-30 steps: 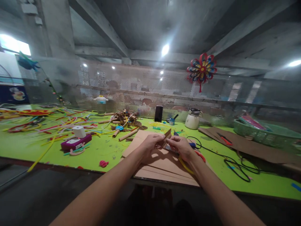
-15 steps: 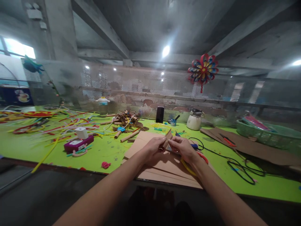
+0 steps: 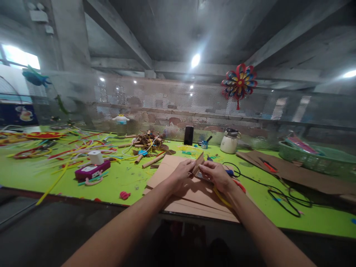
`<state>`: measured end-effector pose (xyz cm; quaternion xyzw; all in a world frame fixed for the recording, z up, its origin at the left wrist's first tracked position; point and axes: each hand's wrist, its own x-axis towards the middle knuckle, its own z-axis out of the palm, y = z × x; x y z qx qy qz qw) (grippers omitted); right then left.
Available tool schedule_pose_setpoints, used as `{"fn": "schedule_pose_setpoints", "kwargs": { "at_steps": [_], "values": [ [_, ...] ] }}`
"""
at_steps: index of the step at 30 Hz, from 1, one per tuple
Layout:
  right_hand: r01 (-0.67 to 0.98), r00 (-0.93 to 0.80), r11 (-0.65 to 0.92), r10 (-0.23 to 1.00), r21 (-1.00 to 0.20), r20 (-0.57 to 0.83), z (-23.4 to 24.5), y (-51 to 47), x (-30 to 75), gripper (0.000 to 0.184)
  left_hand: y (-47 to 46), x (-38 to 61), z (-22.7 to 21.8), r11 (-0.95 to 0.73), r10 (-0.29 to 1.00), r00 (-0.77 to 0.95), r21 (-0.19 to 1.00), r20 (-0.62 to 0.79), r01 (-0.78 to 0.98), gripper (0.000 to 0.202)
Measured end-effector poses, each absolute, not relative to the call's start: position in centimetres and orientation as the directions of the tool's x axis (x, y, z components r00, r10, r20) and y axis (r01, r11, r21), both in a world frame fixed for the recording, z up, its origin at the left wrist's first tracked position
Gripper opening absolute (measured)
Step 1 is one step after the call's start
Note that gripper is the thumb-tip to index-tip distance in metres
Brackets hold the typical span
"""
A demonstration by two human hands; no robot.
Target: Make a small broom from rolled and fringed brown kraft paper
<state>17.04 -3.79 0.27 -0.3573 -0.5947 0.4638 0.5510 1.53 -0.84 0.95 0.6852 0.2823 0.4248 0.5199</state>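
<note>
Cardboard sheets (image 3: 194,202), flat and tan, are lying stacked on a lime-green tabletop (image 3: 116,185). Just above this stack, the left hand (image 3: 184,170) and the right hand (image 3: 215,173) are pinching a small brown card piece (image 3: 199,162) between their fingertips. Left of the stack, a purple box-shaped device (image 3: 92,170) is carrying a white cube-shaped plug (image 3: 95,158). Near the stack's far left corner, a tangled heap of brown paper tubes (image 3: 151,141) is crowding in. Beyond the stack, a cream round-bodied jug (image 3: 228,144) is standing; right of it, a black looping cable (image 3: 268,181) is trailing.

The right wrist is partly covering red and yellow curved handles (image 3: 239,186) over the stack; whether they are forming one tool, I cannot tell. Fingers are hiding the card piece's lower part. Well right of the stack, the frame is cutting off a green plastic basket (image 3: 306,158).

The stack is reaching the tabletop's front edge; left of it, green surface is stretching around a small pink knotted lump (image 3: 125,195).
</note>
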Motion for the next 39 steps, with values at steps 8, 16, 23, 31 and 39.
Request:
{"fn": "schedule_pose_setpoints", "kwargs": {
  "at_steps": [8,16,23,31,39],
  "values": [
    [-0.055,-0.15,0.344,0.925,-0.937,0.348,0.2,-3.7,17.1,0.026,-1.3,1.3,1.3,-0.402,0.791,0.493,0.915,0.361,-0.025,0.026],
    [-0.065,-0.136,0.345,0.926,-0.936,0.351,-0.1,-3.4,17.1,0.028,-1.2,2.1,0.5,-0.418,0.812,0.452,0.908,0.37,0.008,0.021],
    [-0.075,-0.239,0.3,0.92,-0.951,0.309,0.0,-3.5,17.1,0.027,-1.0,1.9,0.6,-0.437,0.845,0.37,0.897,0.386,0.063,0.02],
    [-0.042,-0.263,0.322,0.91,-0.946,0.321,0.6,-4.1,17.1,0.028,-1.6,2.0,0.9,-0.424,0.832,0.409,0.905,0.375,0.033,0.021],
    [-0.021,-0.248,0.373,0.897,-0.928,0.366,1.1,-4.4,18.1,0.024,-1.6,1.0,1.8,-0.385,0.783,0.505,0.921,0.363,-0.064,0.03]
  ]
}}
